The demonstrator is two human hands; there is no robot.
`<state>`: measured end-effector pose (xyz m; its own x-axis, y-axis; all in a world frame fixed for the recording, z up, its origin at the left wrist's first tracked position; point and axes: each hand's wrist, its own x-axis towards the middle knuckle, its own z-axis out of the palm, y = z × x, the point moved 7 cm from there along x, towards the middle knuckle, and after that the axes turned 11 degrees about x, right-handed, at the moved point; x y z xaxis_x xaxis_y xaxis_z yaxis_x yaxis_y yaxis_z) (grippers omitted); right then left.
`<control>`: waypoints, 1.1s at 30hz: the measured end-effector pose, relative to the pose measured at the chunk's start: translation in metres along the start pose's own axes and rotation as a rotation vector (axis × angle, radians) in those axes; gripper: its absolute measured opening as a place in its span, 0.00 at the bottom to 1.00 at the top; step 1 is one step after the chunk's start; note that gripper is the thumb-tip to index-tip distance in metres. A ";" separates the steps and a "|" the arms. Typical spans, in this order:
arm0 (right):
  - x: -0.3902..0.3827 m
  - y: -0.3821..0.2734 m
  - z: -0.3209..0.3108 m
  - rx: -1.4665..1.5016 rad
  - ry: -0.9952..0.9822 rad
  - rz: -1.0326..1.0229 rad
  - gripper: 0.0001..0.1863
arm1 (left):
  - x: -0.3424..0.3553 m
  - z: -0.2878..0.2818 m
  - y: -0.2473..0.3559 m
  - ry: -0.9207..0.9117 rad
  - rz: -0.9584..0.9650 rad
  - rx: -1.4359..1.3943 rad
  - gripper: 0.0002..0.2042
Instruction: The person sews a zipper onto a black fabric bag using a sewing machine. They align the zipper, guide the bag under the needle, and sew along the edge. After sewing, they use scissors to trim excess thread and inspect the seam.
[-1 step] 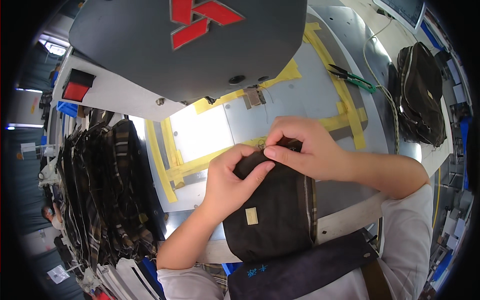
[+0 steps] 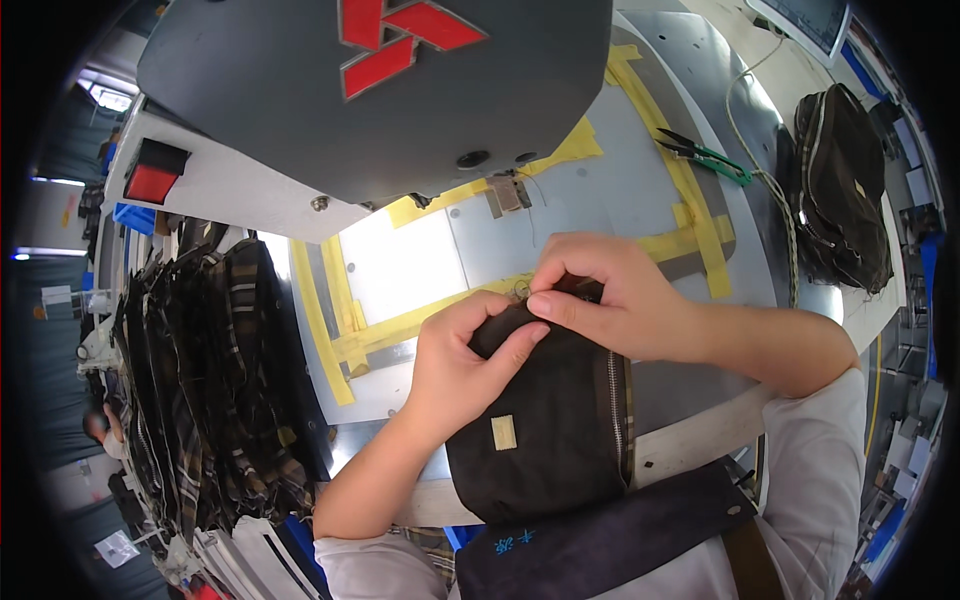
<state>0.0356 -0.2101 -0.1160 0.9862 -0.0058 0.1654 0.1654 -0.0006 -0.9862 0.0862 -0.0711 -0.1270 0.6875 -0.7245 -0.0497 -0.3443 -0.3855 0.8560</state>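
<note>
A dark fabric bag piece [image 2: 550, 430] lies at the machine table's near edge, with a zipper down its right side and a small pale yellow patch on its front. My left hand [image 2: 460, 370] pinches its upper edge between thumb and fingers. Just to the right, my right hand [image 2: 610, 300] is closed on the same edge, its thumb nearly meeting the left thumb. A small thin loop [image 2: 521, 289], perhaps thread or wire, shows beyond the fingertips. What lies between the fingertips is mostly hidden.
The dark grey machine head [image 2: 380, 120] overhangs the metal work plate [image 2: 490, 245] with its yellow tape. Green-handled thread snips [image 2: 715, 162] lie at the right, near a cord and another dark bag [image 2: 842, 190]. Several dark and plaid pieces [image 2: 210, 380] hang at the left.
</note>
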 end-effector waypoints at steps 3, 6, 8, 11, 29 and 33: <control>-0.002 0.007 0.001 0.118 -0.002 0.126 0.05 | 0.001 -0.001 0.002 0.008 0.034 0.010 0.08; -0.001 0.013 0.002 0.219 -0.015 0.284 0.06 | 0.003 -0.002 0.002 0.010 0.083 0.011 0.08; -0.001 0.017 0.002 0.260 -0.034 0.348 0.07 | 0.003 -0.003 0.001 0.021 0.100 0.015 0.09; 0.001 0.019 0.002 0.280 -0.043 0.377 0.08 | 0.003 -0.003 0.000 0.032 0.103 0.021 0.10; 0.001 0.023 0.002 0.247 -0.081 0.425 0.10 | 0.002 -0.002 -0.001 0.021 0.100 -0.007 0.08; 0.002 0.024 0.000 0.285 -0.067 0.442 0.10 | 0.003 -0.002 -0.001 0.014 0.066 -0.029 0.06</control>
<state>0.0416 -0.2102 -0.1389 0.9587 0.1203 -0.2576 -0.2809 0.2593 -0.9241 0.0898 -0.0714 -0.1264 0.6725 -0.7400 0.0145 -0.3708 -0.3199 0.8719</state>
